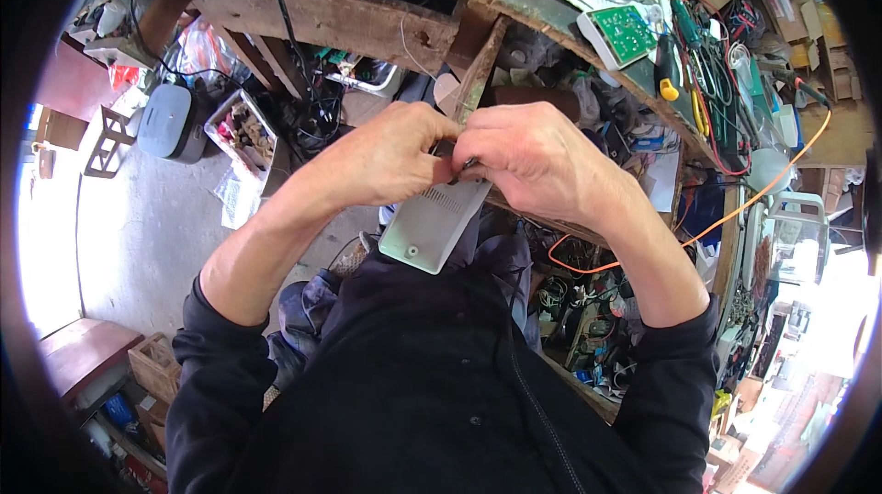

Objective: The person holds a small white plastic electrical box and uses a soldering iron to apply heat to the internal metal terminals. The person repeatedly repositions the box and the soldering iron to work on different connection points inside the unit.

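Observation:
Over my lap is a pale grey-white plastic casing with rows of vent slots and a small round hole near its lower end. My left hand is closed at the casing's upper end, its fingertips curled and partly hidden. My right hand is closed right beside it, thumb and forefinger pinched on a small dark piece at that same end; I cannot make out what the piece is.
The cluttered wooden bench ahead holds a green circuit board in a white housing, hand tools and wires. An orange cable crosses at my right. Underneath are bins and scrap. A dark grey box stands at the left.

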### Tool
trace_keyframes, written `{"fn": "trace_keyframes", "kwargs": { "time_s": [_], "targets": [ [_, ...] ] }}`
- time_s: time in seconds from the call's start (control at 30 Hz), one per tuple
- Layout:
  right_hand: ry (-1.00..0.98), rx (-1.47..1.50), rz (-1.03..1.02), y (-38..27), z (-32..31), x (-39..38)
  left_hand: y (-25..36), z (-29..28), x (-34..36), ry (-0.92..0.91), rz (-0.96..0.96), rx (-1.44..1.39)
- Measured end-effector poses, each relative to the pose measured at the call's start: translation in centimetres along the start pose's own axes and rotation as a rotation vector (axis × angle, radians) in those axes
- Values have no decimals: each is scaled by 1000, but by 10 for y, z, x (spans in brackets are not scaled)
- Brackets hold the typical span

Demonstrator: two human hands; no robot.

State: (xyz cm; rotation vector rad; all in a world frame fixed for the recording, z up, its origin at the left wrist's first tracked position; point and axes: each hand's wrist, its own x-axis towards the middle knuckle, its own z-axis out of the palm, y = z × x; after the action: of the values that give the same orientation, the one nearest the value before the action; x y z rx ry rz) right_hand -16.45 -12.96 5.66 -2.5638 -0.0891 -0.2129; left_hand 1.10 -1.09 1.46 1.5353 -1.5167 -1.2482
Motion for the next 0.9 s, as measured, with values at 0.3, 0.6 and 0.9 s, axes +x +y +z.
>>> {"fn": "trace_keyframes", "kwargs": {
  "time_s": [0.3,0.6,0.9],
  "targets": [
    [159,-106,29,-10,19,-18,-3,8,-4,60,-26,-67],
    [250,-212,69,-20,29,-26,-4,15,-8,86,-99,-189],
    [504,-20,181,-32,23,-38,-2,15,-9,91,-31,-104]
  ]
}}
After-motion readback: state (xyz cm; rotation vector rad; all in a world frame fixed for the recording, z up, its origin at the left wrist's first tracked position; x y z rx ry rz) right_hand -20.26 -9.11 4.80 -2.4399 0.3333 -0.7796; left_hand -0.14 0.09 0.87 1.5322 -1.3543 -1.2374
